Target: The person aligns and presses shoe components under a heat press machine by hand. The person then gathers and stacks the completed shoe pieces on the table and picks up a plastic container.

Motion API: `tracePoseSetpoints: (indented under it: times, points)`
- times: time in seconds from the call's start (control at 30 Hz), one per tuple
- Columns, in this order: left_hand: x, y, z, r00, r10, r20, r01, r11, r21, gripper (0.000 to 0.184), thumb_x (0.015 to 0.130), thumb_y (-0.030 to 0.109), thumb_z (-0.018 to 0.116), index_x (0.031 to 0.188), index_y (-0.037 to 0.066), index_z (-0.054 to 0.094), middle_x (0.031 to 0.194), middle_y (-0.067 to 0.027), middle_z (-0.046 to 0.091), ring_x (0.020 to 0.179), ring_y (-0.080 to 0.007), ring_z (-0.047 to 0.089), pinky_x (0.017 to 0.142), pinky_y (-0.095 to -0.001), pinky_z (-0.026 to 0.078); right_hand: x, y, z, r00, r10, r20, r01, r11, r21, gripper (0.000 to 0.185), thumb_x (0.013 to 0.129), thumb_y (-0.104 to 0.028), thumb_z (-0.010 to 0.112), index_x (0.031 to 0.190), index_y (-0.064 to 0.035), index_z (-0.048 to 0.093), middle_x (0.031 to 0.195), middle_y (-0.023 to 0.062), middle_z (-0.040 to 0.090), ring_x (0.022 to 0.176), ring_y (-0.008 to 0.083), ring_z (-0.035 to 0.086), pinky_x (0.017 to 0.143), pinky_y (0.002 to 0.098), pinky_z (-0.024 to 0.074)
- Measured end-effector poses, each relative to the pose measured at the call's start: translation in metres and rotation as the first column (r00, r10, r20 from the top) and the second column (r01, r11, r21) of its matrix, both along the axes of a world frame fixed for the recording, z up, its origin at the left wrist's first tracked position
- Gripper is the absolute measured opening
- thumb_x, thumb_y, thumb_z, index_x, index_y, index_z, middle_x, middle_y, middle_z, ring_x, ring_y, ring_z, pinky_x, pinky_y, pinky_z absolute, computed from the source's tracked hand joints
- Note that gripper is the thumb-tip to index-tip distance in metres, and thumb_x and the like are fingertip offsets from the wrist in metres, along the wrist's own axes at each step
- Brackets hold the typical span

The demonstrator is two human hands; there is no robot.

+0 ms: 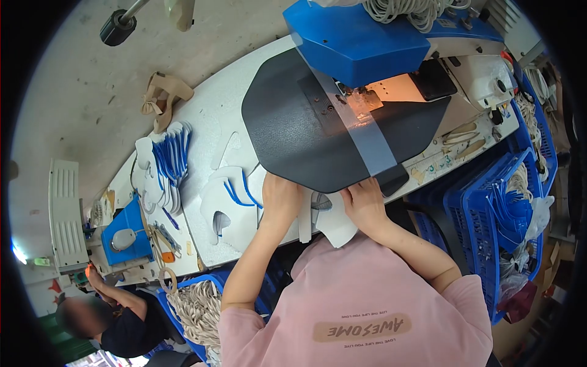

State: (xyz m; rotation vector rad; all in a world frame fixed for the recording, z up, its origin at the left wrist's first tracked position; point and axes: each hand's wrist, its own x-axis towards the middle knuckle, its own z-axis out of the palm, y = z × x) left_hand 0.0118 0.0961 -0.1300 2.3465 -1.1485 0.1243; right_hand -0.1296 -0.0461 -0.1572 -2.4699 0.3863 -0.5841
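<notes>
A large dark board with a clear strip across it lies under the head of a blue sewing machine. My left hand is at the board's near edge, its fingers hidden beneath it. My right hand touches the same edge farther right, with the fingertips partly covered. Between the two hands, a white cut piece with a grey oval part hangs at the table edge. White pieces with blue edging lie left of my left hand.
A stack of blue-edged white pieces lies on the left of the table. Blue baskets stand at the right; another with pale cords stands below left. A co-worker sits at the lower left. A phone rests by the machine.
</notes>
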Motion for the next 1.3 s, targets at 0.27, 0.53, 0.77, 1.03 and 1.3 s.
tracePoseSetpoints:
  times: [0.27,0.53,0.77,1.03,1.3]
  points:
    - [0.003,0.007,0.011,0.980,-0.028,-0.195,0.034,0.999,0.024,0.017,0.074,-0.005,0.062,0.089,0.002,0.066,0.088,-0.0185,0.065,0.082,-0.0383,0.062,0.072,-0.0444,0.050,-0.002,-0.002,-0.002,1.000,-0.016,-0.005,0.016,0.998,0.066,0.024,0.079,-0.006,0.067,0.102,-0.0017,0.063,0.106,0.0184,0.058,0.099,0.0388,0.055,0.084,0.0470,0.0440]
    - [-0.015,0.032,0.114,0.557,-0.486,-0.673,0.515,0.838,-0.179,0.005,0.078,0.000,0.068,0.083,-0.001,0.066,0.085,-0.0112,0.069,0.076,-0.0232,0.067,0.068,-0.0310,0.052,-0.015,-0.022,0.039,0.953,0.290,0.087,-0.298,0.949,0.100,0.026,0.077,0.002,0.064,0.103,-0.0014,0.063,0.100,0.0162,0.062,0.097,0.0337,0.059,0.088,0.0439,0.0459]
    - [-0.032,0.007,0.157,0.857,-0.479,-0.190,0.363,0.823,-0.438,0.016,0.074,-0.007,0.066,0.088,0.001,0.067,0.088,-0.0115,0.065,0.076,-0.0281,0.062,0.065,-0.0333,0.051,-0.030,-0.039,0.147,0.869,0.453,0.201,-0.490,0.725,0.484,0.028,0.077,0.004,0.064,0.105,-0.0001,0.063,0.089,0.0135,0.066,0.089,0.0278,0.064,0.082,0.0383,0.0491]
    - [-0.026,-0.054,0.140,0.947,-0.285,0.146,0.310,0.930,-0.196,0.036,0.076,-0.003,0.059,0.112,-0.004,0.059,0.106,-0.0175,0.057,0.097,-0.0315,0.056,0.082,-0.0382,0.049,0.015,-0.072,0.168,0.992,0.124,-0.033,-0.128,0.985,-0.119,0.028,0.081,-0.004,0.064,0.109,0.0021,0.061,0.092,0.0146,0.062,0.086,0.0309,0.060,0.078,0.0380,0.0474]
    - [-0.035,-0.081,0.129,0.959,-0.193,0.208,0.200,0.980,-0.012,0.040,0.079,0.011,0.060,0.114,-0.007,0.056,0.113,-0.0168,0.054,0.102,-0.0308,0.053,0.080,-0.0379,0.051,0.026,-0.090,0.155,0.976,0.217,-0.024,-0.218,0.974,-0.058,0.031,0.082,-0.003,0.060,0.113,0.0026,0.059,0.098,0.0170,0.060,0.094,0.0339,0.056,0.085,0.0412,0.0436]
